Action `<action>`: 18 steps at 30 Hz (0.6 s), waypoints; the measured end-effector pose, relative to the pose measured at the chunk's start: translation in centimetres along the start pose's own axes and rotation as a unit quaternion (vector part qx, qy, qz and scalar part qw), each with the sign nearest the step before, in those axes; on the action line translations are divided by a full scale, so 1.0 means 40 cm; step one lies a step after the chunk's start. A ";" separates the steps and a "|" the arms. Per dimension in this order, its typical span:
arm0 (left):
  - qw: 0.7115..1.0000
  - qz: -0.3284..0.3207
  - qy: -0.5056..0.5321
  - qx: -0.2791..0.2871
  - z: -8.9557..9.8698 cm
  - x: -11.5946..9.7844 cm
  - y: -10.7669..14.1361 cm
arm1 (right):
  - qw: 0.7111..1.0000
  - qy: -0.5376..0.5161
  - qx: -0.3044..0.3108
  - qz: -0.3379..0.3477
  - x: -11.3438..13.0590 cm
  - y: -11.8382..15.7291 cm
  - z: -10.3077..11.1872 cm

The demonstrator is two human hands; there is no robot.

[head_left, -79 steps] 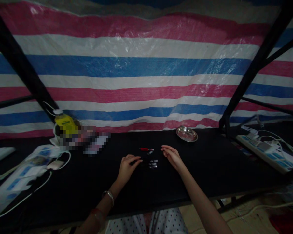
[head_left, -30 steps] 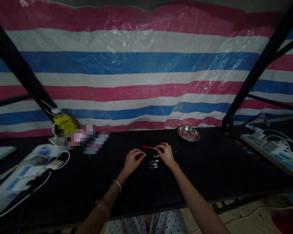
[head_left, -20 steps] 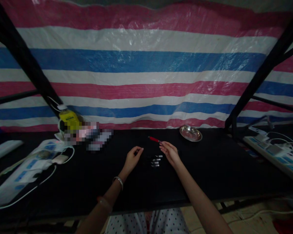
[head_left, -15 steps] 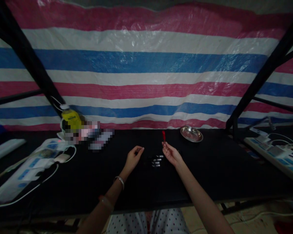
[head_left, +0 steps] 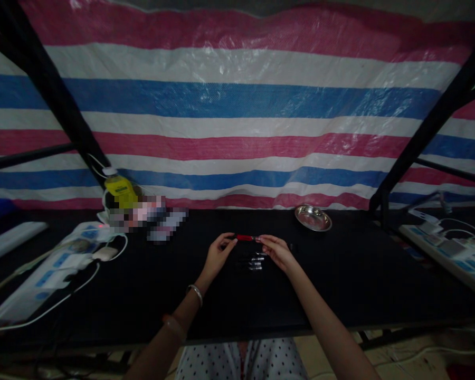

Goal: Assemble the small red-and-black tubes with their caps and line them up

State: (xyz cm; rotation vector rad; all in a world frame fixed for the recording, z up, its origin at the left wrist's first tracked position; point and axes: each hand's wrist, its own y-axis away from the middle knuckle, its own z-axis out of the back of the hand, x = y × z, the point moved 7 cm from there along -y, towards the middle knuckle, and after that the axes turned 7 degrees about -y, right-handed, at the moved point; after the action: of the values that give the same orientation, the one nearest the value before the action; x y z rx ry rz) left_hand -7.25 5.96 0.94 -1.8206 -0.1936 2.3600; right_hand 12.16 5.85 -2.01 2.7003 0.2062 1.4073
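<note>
A slim red tool (head_left: pixel 244 238) lies level between my two hands, above the black table. My left hand (head_left: pixel 218 253) pinches its left end, which looks dark. The fingers of my right hand (head_left: pixel 277 250) are closed on its right, silvery end. Just below it, several small black and silver pieces (head_left: pixel 255 263) lie in a group on the table, too small to make out in detail.
A round metal dish (head_left: pixel 313 218) sits at the back right. White power strips with cables stand at the left (head_left: pixel 51 279) and right (head_left: pixel 451 253). A yellow bottle (head_left: pixel 121 191) and blurred items are at the back left. Dark frame posts rise on both sides.
The red tool has turned from upright to level, its red end now pointing left. My left hand has closed on that end. My right hand still holds the other end.
</note>
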 end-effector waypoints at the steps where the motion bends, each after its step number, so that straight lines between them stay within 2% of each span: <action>1: 1.000 -0.003 0.004 0.008 -0.002 0.001 0.000 | 1.000 0.014 -0.002 0.008 0.001 0.000 -0.002; 6: 0.999 -0.025 -0.014 0.028 -0.007 0.003 -0.001 | 0.995 0.077 -0.023 0.055 0.010 0.000 -0.001; 10: 0.997 -0.034 -0.041 0.051 -0.013 0.004 0.000 | 0.992 0.105 -0.023 0.062 0.010 -0.002 0.005; 18: 0.989 -0.069 -0.127 0.033 -0.014 0.017 -0.004 | 0.990 0.087 -0.063 0.096 0.031 -0.010 0.032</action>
State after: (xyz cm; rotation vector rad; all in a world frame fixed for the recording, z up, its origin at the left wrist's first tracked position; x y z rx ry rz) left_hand -6.87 6.24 0.19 -1.4236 -0.2573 2.4617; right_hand 13.89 6.44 -1.80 2.5514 -0.1318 1.6495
